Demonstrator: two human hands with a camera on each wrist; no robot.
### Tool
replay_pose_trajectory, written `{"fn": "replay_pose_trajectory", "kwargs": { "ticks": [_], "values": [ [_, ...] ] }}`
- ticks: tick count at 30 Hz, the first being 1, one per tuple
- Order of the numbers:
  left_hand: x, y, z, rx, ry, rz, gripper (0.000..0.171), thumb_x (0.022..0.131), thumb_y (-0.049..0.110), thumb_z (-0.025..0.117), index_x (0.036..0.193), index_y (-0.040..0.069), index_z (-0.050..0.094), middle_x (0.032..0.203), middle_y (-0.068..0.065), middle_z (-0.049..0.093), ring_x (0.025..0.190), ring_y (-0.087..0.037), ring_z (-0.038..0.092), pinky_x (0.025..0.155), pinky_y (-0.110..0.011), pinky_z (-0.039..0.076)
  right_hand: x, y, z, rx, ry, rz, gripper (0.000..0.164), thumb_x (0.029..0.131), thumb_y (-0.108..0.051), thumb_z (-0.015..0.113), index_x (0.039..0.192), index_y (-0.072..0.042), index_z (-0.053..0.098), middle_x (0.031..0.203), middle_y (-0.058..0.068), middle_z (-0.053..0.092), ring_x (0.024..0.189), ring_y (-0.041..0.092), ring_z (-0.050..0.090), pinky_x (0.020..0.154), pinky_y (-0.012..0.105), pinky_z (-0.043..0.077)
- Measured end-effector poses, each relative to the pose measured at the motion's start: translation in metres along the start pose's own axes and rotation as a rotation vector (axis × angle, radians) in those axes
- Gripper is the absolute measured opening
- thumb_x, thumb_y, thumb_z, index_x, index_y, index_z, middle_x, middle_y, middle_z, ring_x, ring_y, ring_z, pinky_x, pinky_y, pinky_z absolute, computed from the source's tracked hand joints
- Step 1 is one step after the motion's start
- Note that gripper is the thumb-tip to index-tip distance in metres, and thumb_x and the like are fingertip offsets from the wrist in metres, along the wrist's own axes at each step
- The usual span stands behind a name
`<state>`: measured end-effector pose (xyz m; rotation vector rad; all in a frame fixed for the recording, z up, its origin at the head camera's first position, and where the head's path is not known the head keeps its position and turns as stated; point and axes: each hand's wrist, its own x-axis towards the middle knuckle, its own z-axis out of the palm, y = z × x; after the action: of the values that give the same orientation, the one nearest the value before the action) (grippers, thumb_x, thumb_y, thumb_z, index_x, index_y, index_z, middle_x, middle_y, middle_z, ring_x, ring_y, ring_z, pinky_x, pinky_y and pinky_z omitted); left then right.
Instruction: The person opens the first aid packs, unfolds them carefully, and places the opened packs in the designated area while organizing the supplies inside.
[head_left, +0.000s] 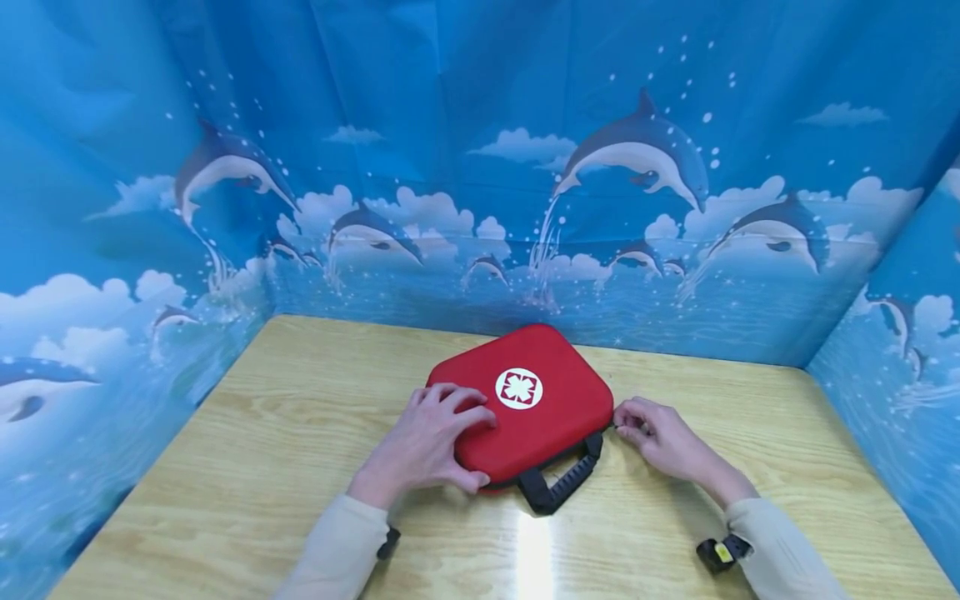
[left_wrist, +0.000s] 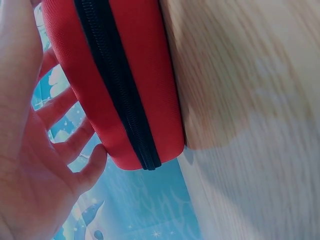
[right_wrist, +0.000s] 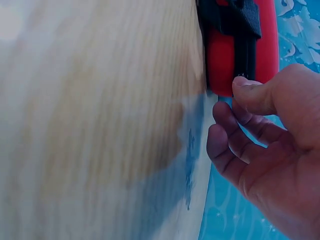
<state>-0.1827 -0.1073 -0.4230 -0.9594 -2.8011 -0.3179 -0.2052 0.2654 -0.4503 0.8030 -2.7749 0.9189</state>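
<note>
Left hand (head_left: 431,437): fingers bent and spread, thumb out wide!
Right hand (head_left: 663,442): there's the pinch, thumb against forefinger!
Forearms (head_left: 337,546): both angled inward!

Red zippered case (head_left: 536,425) flat on wood-grain table (head_left: 300,417)

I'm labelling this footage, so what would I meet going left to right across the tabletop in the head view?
Left hand → black handle of the red zippered case → right hand.

Head view bright; white glare streak on near tabletop (head_left: 615,542). Wrist views dimmer, shadows across wood.
</note>
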Motion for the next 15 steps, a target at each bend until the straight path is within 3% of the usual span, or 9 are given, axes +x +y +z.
{"fn": "replay_pose_trajectory", "kwargs": {
  "ticks": [9, 15],
  "values": [
    [0.0, 0.0, 0.001, -0.008, 0.004, -0.011, 0.07, 0.066, 0.064, 0.085, 0.127, 0.038, 0.064, 0.14, 0.003, 0.057, 0.126, -0.023, 0.052, 0.1, -0.053, 0.049, -0.006, -0.018, 0.005, 0.065, -0.042, 0.015, 0.018, 0.09, 0.003, 0.071, 0.089, -0.015, 0.065, 0.081, -0.01, 0.059, 0.075, -0.001, 0.05, 0.064, 0.022, 0.045],
    [-0.001, 0.001, 0.001, -0.008, 0.014, -0.007, 0.068, 0.066, 0.064, 0.084, 0.126, 0.038, 0.065, 0.139, 0.003, 0.058, 0.126, -0.023, 0.052, 0.1, -0.053, 0.048, -0.007, -0.027, 0.009, 0.052, -0.063, 0.003, 0.02, 0.09, 0.001, 0.073, 0.088, -0.017, 0.064, 0.08, -0.01, 0.056, 0.072, -0.002, 0.047, 0.062, 0.021, 0.043]
  ]
}}
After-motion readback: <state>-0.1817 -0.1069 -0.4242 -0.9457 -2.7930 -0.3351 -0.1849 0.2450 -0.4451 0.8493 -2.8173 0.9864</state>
